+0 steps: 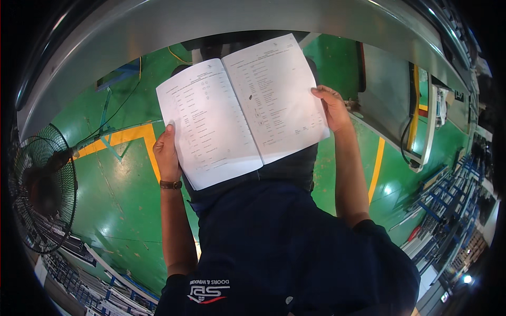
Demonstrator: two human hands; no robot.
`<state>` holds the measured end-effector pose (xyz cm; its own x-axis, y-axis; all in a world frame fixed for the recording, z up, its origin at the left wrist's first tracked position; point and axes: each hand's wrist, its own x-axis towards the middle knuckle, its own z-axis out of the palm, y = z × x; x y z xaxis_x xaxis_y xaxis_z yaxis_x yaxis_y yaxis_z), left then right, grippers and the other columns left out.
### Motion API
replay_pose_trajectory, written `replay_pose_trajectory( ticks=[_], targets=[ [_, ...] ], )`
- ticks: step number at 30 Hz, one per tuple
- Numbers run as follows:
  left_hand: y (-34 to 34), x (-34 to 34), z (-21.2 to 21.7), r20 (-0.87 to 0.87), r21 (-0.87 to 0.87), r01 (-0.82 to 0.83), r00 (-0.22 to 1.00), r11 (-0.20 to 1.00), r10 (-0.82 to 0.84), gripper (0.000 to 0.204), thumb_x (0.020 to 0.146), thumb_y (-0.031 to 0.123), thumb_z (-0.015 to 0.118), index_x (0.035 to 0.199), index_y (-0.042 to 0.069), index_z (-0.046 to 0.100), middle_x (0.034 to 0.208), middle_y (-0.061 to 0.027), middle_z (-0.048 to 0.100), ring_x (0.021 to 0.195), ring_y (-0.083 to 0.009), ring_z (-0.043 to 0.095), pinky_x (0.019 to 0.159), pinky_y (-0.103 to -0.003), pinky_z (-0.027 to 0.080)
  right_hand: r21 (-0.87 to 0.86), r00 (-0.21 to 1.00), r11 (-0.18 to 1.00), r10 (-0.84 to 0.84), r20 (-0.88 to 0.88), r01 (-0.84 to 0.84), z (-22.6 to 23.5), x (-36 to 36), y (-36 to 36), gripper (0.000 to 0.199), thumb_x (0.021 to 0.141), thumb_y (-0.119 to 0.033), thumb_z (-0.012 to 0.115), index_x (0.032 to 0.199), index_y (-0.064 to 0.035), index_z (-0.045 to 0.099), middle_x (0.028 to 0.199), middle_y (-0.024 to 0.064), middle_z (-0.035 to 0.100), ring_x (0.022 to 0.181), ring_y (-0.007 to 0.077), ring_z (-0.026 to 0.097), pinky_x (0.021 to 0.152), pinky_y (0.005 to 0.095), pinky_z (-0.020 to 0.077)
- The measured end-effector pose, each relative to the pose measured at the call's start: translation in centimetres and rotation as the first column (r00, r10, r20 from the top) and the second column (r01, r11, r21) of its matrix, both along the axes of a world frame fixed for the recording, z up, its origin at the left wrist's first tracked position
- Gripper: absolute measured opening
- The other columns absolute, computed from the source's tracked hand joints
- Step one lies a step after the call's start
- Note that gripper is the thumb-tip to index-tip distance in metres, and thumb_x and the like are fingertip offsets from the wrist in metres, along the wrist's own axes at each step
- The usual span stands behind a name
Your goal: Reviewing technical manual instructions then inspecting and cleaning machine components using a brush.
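An open booklet (211, 137) of white printed pages lies spread between my hands, tilted up to the right above my lap. My left hand (167, 154) grips its left edge, the thumb on top of the page and the other fingers hidden beneath. On the right edge, my right hand (332, 108) pinches the page with its thumb on top; most of its fingers are behind the paper. Small lines of text and a few little drawings cover both pages. A dark watch (171, 185) is on my left wrist.
A grey machine or bench edge (237, 17) curves across the far side. At the left stands a black fan (45, 184). The green floor (121, 195) carries yellow lines. Racks of long metal profiles (443, 205) stand to the right, near a pale cabinet (387, 95).
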<state>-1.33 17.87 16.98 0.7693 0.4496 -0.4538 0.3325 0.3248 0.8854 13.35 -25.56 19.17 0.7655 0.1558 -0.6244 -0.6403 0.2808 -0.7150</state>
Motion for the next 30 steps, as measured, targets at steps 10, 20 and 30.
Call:
replay_pose_trajectory(
  ticks=[10,20,30],
  targets=[
    [-0.39,0.41,0.59,-0.008,-0.019,-0.014,1.000,1.000,0.013,0.033,0.102,0.031,0.069,0.099,-0.001,0.076,0.093,-0.0026,0.074,0.079,-0.0068,0.063,0.074,-0.024,0.051,0.090,1.000,0.996,-0.021,0.010,0.020,-0.53,-0.12,-0.50,0.003,0.091,-0.005,0.070,0.093,-0.0052,0.067,0.091,0.0022,0.072,0.084,0.0112,0.068,0.080,0.0244,0.0536],
    [-0.24,0.29,0.31,-0.010,-0.008,-0.012,1.000,1.000,0.011,0.032,0.102,0.030,0.068,0.099,-0.001,0.076,0.093,-0.0029,0.074,0.079,-0.0068,0.063,0.072,-0.024,0.051,0.082,1.000,0.997,-0.010,0.014,0.008,-0.76,-0.11,-0.60,0.005,0.092,-0.006,0.070,0.096,-0.0039,0.068,0.093,0.0041,0.074,0.084,0.0123,0.070,0.078,0.0259,0.0555],
    [-0.21,0.29,0.37,-0.012,-0.026,-0.007,1.000,1.000,0.007,0.033,0.102,0.031,0.068,0.101,-0.001,0.076,0.093,-0.0033,0.074,0.078,-0.0069,0.063,0.072,-0.024,0.051,0.075,1.000,0.997,-0.027,0.011,0.027,-0.60,-0.20,-0.42,0.006,0.092,-0.007,0.071,0.096,-0.0041,0.068,0.091,0.0047,0.074,0.082,0.0129,0.070,0.077,0.0262,0.0560]
  ],
)
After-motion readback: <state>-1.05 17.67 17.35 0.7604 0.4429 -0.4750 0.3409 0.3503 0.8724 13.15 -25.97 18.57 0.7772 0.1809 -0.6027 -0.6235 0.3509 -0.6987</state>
